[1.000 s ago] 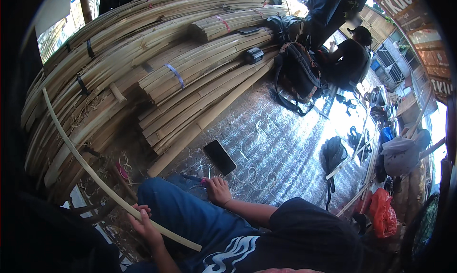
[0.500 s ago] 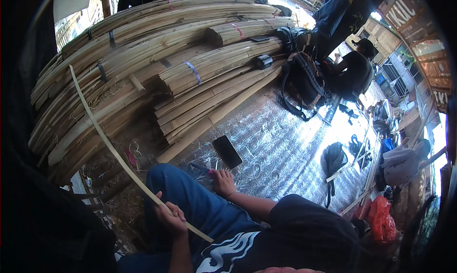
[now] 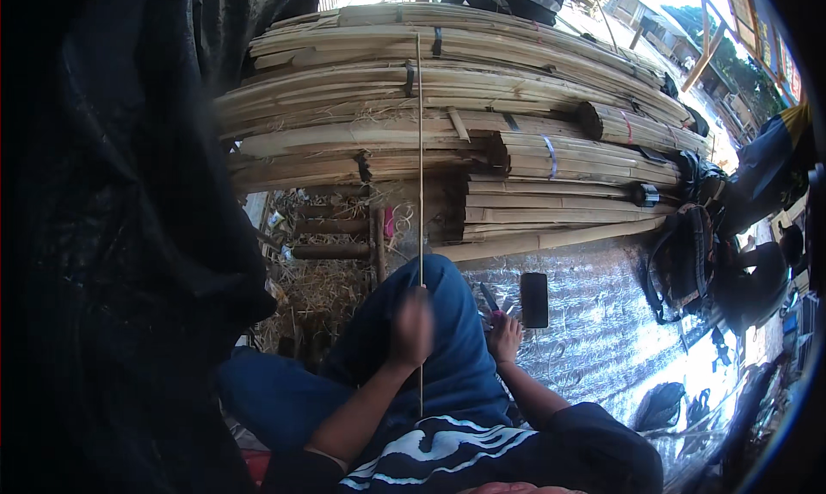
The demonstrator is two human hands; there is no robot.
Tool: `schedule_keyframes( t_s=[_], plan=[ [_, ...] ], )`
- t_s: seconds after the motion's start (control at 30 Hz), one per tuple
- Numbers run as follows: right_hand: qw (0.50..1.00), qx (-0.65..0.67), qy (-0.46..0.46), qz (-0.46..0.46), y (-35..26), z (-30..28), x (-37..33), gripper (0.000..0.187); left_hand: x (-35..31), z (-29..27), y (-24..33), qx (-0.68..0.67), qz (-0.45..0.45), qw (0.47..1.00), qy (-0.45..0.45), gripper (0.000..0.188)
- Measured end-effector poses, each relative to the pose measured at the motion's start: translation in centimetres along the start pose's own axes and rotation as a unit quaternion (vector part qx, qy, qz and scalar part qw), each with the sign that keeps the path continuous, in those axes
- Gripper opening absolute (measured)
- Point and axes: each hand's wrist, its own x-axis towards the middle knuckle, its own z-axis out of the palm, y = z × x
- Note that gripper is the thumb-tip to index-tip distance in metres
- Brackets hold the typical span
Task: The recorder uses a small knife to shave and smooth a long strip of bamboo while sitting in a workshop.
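A long, thin bamboo strip point(image 3: 421, 163) runs from my lap out past my knee toward the stacked bamboo, seen nearly edge-on. My left hand point(image 3: 413, 329), smeared by motion, is closed around it above my thigh. Beside my right knee, my right hand point(image 3: 505, 337) is low over the silvery mat, its fingers curled on the pink handle of a knife point(image 3: 489, 297). The knife's dark blade points away from me. A black phone point(image 3: 534, 300) lies just right of that hand.
Bundles of split bamboo point(image 3: 551, 158) lie across the far side. A black backpack point(image 3: 684, 257) sits at the right on the silvery mat point(image 3: 594, 313). Dark sheeting point(image 3: 146, 236) hangs at the left; shavings point(image 3: 323, 292) litter the ground. A person point(image 3: 757, 283) sits at far right.
My view has swung round to the right, so the scene is shifted and turned. The strip, slanting and bowed before, now looks straight and upright. Both hands keep their holds.
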Motion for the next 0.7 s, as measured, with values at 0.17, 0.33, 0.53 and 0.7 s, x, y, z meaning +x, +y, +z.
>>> schedule_keyframes(
  t_s=[0.17,0.33,0.53,0.7],
  plan=[
    [0.981,0.184,0.032,0.049,-1.0,-2.5,2.9,0.024,-1.3,0.8,-0.5,0.150,0.024,0.988,-0.001,0.042],
    [0.958,0.284,-0.035,-0.011,-7.8,-9.5,8.3,0.034,-0.9,1.0,-0.3,0.212,0.027,0.977,0.001,0.036],
    [0.938,0.150,-0.123,-0.286,-13.0,-11.0,11.1,0.034,-0.9,1.2,-1.7,0.223,0.080,0.971,0.028,0.036],
    [0.946,0.022,-0.150,-0.287,-14.2,-12.0,11.6,0.038,-0.9,1.4,-1.5,0.225,0.073,0.971,0.028,0.036]
  ],
)
